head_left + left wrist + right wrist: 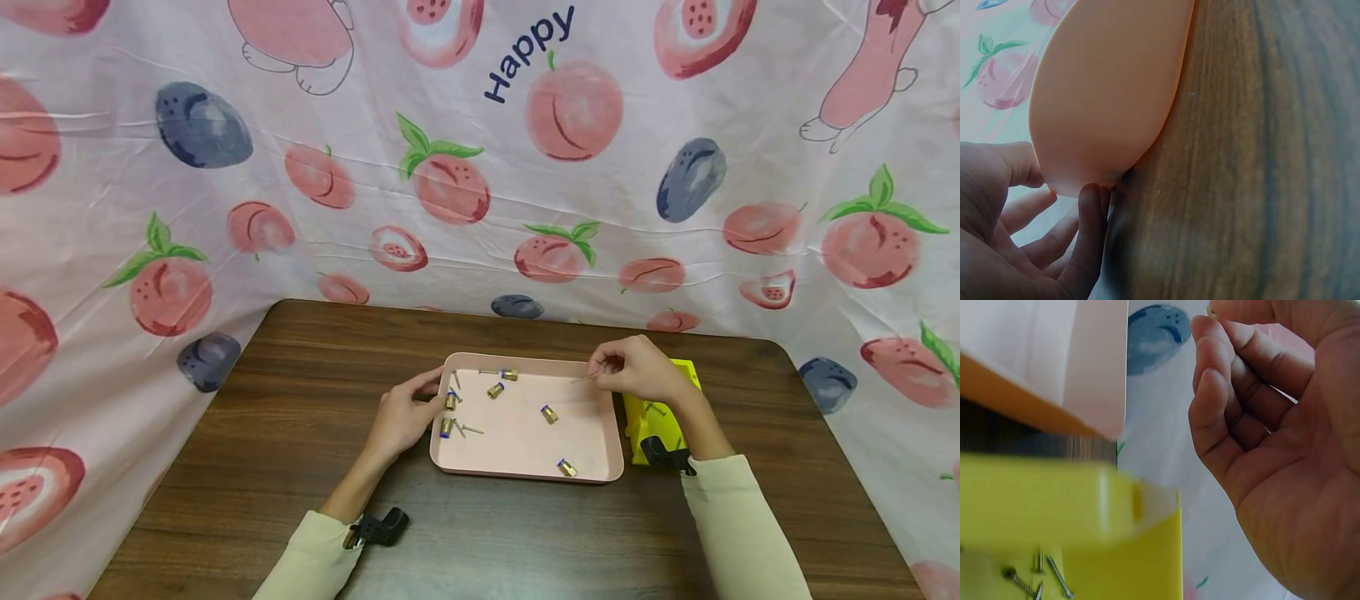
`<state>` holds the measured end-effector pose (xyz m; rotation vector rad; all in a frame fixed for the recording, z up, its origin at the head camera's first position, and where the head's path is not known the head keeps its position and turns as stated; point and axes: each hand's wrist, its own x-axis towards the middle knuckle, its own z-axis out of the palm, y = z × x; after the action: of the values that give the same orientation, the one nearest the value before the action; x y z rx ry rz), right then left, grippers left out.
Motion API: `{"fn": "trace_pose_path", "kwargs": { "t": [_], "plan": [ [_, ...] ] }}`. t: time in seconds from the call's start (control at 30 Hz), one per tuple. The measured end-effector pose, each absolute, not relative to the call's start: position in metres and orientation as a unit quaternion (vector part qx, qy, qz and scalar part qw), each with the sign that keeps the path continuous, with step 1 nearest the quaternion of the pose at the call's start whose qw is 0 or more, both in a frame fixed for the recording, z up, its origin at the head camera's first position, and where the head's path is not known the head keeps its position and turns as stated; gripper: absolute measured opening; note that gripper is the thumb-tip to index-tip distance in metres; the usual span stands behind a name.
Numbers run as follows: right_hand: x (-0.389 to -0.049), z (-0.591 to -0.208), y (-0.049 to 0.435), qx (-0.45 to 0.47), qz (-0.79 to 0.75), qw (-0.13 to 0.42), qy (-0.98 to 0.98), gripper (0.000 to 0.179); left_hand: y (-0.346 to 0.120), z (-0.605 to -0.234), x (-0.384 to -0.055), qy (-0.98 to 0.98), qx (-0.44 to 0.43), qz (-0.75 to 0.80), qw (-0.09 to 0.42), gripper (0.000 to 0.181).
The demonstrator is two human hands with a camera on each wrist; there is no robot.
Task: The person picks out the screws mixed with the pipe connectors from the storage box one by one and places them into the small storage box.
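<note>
A shallow pink tray (517, 477) lies on the table, holding several screws (472, 430) and several brass fittings with blue collars (550, 414). At its left side, my left hand (405, 419) grips the tray wall; the left wrist view shows the fingers around the tray's outer corner (1110, 94). Over the right rim, my right hand (637, 367) pinches a thin screw (582, 380) between thumb and fingertips. Only the screw's tip shows in the right wrist view, where the hand (1272, 437) is raised beside tray and bin.
Right of the tray stands a yellow bin (637, 433), partly hidden by the right forearm, with several screws (1057, 575) inside. A brown wooden table (300, 400) bears everything. Behind it hangs a fruit-print cloth (465, 275). Each wrist wears a black strap-on device (382, 527).
</note>
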<state>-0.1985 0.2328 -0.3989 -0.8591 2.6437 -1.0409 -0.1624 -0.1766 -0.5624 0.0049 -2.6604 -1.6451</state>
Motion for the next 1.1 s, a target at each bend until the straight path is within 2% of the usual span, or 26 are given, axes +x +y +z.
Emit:
{"fn": "trace_pose_path", "kwargs": {
  "t": [0.17,0.43,0.73,1.1],
  "plan": [
    [-0.195,-0.397,0.247,-0.278,-0.351,0.081,0.89,0.007,-0.174,-0.557,-0.159,-0.85,0.008,-0.526,0.003,0.051],
    [-0.191,-0.397,0.271,-0.271,-0.345,0.065,0.896,0.007,-0.169,-0.539,-0.148,-0.853,-0.014,-0.52,0.037,0.049],
    [-0.184,-0.394,0.294,-0.251,-0.347,0.056,0.902,0.004,-0.174,-0.554,-0.157,-0.849,0.005,-0.529,0.007,0.052],
    [-0.182,-0.395,0.322,-0.211,-0.342,0.048,0.915,0.004,-0.175,-0.556,-0.159,-0.85,0.008,-0.527,0.002,0.051]
  ]
}}
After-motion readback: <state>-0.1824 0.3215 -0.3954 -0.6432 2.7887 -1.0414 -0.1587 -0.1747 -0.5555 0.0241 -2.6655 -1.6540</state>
